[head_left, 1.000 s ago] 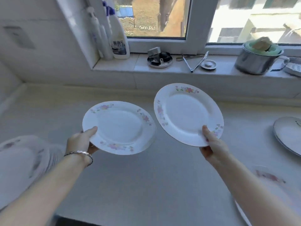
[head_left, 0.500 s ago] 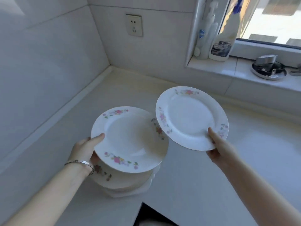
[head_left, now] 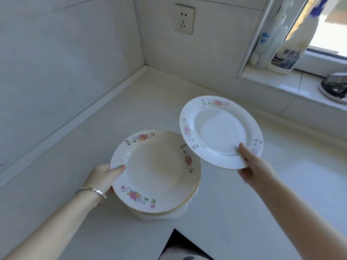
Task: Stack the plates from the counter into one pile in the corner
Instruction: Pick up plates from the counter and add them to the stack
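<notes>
My left hand [head_left: 102, 178] grips the left rim of a white plate with pink flowers [head_left: 155, 170]. That plate lies level, right on top of a pile of plates [head_left: 169, 214] near the counter's front edge; only the pile's lower rims show beneath it. My right hand [head_left: 253, 166] holds a second flowered plate [head_left: 219, 131] by its near right rim. This one is tilted toward me and hangs in the air to the right of the pile and a little above it, its left edge overlapping the first plate's far right rim.
The pale counter [head_left: 142, 102] runs back to a tiled corner [head_left: 144, 64] with a wall socket [head_left: 184, 18] above. A window sill at right carries cleaner bottles [head_left: 289, 47] and a metal object [head_left: 336, 87]. A dark gap [head_left: 180, 243] opens at the counter's front edge.
The view has swung left from the window toward the corner. My left hand has lowered its plate onto the pile; my right hand still holds its plate up beside it.
</notes>
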Motion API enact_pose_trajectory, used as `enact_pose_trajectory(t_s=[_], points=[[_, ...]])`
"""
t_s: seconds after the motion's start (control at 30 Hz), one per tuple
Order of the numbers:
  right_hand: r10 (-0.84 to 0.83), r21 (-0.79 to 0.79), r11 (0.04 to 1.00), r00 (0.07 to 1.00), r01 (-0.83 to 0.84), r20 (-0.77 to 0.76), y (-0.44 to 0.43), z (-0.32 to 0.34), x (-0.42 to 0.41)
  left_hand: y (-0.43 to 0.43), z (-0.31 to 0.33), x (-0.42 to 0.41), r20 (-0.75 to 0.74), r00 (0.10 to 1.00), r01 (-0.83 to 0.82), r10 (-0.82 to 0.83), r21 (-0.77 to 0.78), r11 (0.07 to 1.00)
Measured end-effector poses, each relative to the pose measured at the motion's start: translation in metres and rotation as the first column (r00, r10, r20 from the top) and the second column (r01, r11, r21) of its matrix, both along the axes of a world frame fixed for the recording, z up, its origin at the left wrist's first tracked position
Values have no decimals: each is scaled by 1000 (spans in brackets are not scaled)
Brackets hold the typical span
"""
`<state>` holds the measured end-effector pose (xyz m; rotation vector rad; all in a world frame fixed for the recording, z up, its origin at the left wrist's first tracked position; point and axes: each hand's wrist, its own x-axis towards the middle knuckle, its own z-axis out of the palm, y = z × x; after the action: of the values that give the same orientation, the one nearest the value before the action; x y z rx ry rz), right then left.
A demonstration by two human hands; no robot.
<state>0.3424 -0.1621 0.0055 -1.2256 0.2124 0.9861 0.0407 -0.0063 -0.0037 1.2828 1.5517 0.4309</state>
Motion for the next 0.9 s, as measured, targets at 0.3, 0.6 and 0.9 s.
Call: enact_pose_trajectory(t_s=[0.3,0.6,0.9], points=[[15,-56,998,1000,-14,22,-13,-8,-12,10,5,-3,-563,727,468,-393,-12,884],[12,-69,998,1000,-11,15,-23,-14,-16,-13,-22,11,-195,981,46,13,297,954],[120,-204,976,971,-77,206,-23,-5,-18,-22,-28,31,251,934,-299,255,158,941]])
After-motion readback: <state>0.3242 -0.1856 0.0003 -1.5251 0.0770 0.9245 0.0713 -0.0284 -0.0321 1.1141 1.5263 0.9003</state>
